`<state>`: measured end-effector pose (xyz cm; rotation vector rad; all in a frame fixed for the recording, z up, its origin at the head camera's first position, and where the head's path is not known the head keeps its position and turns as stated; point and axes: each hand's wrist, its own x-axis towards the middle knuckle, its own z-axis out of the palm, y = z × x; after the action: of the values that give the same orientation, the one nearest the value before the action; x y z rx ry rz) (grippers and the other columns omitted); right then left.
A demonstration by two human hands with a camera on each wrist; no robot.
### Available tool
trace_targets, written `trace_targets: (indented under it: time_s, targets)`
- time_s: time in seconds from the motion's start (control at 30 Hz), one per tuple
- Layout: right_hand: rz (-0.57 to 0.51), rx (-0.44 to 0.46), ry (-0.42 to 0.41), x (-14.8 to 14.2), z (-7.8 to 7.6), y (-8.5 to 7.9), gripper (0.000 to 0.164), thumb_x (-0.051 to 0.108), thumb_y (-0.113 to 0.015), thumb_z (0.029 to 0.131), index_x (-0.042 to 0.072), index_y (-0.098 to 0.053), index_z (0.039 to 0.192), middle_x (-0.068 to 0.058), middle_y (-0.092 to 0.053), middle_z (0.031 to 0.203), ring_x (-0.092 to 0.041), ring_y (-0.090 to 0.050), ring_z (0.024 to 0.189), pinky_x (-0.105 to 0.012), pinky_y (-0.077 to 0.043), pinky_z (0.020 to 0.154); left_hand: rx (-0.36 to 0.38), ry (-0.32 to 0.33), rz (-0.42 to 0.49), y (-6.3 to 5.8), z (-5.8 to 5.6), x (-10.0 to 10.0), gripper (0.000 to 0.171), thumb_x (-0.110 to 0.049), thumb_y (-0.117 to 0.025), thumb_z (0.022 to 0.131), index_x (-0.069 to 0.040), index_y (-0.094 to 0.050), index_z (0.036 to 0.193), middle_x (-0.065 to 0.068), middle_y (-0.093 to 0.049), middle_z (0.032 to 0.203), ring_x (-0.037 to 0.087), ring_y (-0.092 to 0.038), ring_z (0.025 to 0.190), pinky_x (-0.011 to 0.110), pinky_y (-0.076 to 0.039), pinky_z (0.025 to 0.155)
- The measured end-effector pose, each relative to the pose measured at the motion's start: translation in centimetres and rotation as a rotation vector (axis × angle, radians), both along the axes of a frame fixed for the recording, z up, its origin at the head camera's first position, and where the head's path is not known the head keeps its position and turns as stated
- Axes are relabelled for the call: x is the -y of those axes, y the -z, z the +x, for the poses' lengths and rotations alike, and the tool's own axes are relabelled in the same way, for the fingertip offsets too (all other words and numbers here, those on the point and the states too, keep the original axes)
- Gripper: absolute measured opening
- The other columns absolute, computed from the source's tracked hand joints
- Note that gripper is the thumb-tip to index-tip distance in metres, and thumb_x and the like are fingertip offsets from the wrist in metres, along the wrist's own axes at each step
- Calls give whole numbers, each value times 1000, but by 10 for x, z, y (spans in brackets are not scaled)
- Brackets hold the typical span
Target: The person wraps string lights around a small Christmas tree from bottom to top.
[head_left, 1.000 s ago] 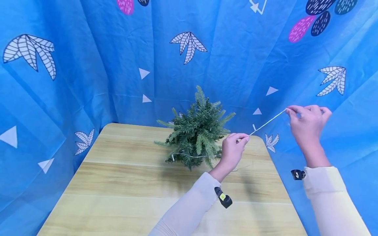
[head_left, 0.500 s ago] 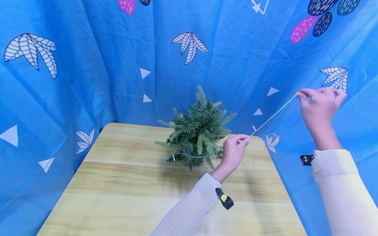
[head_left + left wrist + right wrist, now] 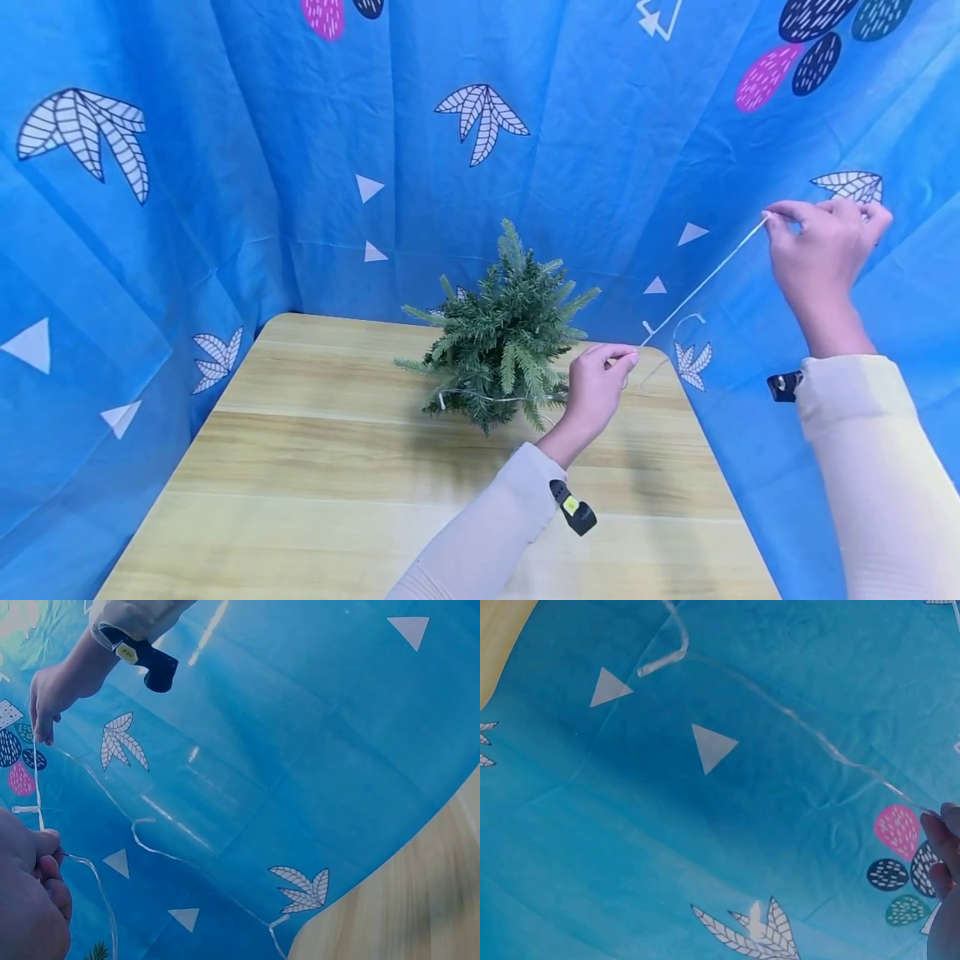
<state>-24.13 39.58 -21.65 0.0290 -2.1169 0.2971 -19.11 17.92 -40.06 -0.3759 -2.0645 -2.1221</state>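
A small artificial Christmas tree [image 3: 504, 329] stands on the table, with part of a clear string of fairy lights [image 3: 707, 280] lying across its lower front branches. My left hand [image 3: 591, 390], to the tree's right, pinches the string between thumb and fingers. Higher and further right, my right hand [image 3: 819, 254] pinches the same string, which runs taut and slanting between both hands. One small bulb [image 3: 27, 810] sticks out just above the left fingertips in the left wrist view. From the right hand, a loose length [image 3: 810, 733] hangs down in the right wrist view.
The wooden table [image 3: 315, 467] has rounded far corners. A blue patterned curtain [image 3: 315, 150] hangs behind it and along both sides. A black strap camera [image 3: 783, 386] sits at the right cuff, another strap camera [image 3: 574, 508] at the left.
My right hand has risen and moved right, lengthening the taut stretch of string. A loose loop now shows below it, near the table's far right corner. My left hand has hardly moved.
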Motion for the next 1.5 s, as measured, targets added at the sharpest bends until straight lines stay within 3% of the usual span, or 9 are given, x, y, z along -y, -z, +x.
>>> trace_targets:
  time_s: [0.17,0.3,0.4,0.53,0.67,0.87,0.97,1.17,1.5]
  targets:
    - [-58,27,57,-1,-4,-8,37,33,-57,103,3,-76,114,-22,-60,95,-18,-37,94,-48,-10,113,-2,-10,-7,0,-1,0,11,-19,-73,94,-16,-80,102,-7,-70,93,-2,-53,63,18,-49,56]
    - [-200,113,136,-2,-5,-21,39,39,-58,102,9,-74,121,16,-42,89,-6,-34,112,-44,-7,116,23,-9,9,1,-2,-1,11,-18,-73,93,-16,-80,101,-8,-69,90,-2,-54,60,18,-49,54]
    - [-295,159,187,-1,-3,-33,41,44,-59,100,12,-74,123,31,-26,84,6,-25,111,-38,-6,116,38,-11,8,2,-2,-1,11,-18,-73,93,-16,-80,101,-9,-69,89,-2,-54,59,18,-49,53]
    - [-413,185,195,-3,3,-45,42,47,-58,99,17,-74,123,30,-31,81,9,-23,109,-36,-4,115,63,-14,26,4,-3,-3,10,-18,-73,94,-15,-80,100,-10,-67,86,-1,-56,58,19,-48,52]
    - [-508,243,211,-6,8,-52,45,53,-56,98,24,-69,130,29,-29,85,4,-15,130,-37,-2,119,85,-13,18,4,-5,-4,9,-19,-73,94,-17,-80,100,-11,-66,82,0,-57,58,19,-49,52]
    - [-360,317,210,-8,-1,-48,50,52,-53,100,15,-69,130,31,-32,79,-7,-32,124,-43,-1,122,57,-33,-119,-3,-4,-4,27,-22,-71,95,-16,-74,121,-8,-73,99,-3,-54,60,18,-48,55]
    - [-274,337,204,-7,-7,-44,50,48,-53,101,10,-69,129,23,-46,79,-20,-42,118,-49,-2,120,27,-36,-165,-10,-4,-5,35,-24,-70,96,-15,-69,130,-10,-73,104,-2,-51,61,17,-46,56]
    - [-232,435,151,5,-10,-36,49,45,-52,102,7,-66,131,-18,-61,110,-35,-34,138,-59,-1,118,-78,-13,-190,-36,-2,3,32,-24,-68,97,-17,-70,128,-11,-72,103,-3,-54,67,15,-47,57]
    - [-88,456,99,30,-12,-17,47,39,-51,104,1,-68,127,-25,-60,110,-41,-41,113,-61,-7,112,-169,15,-265,-114,-25,17,34,-27,-67,98,-20,-68,132,-13,-71,103,4,-47,57,19,-42,53]
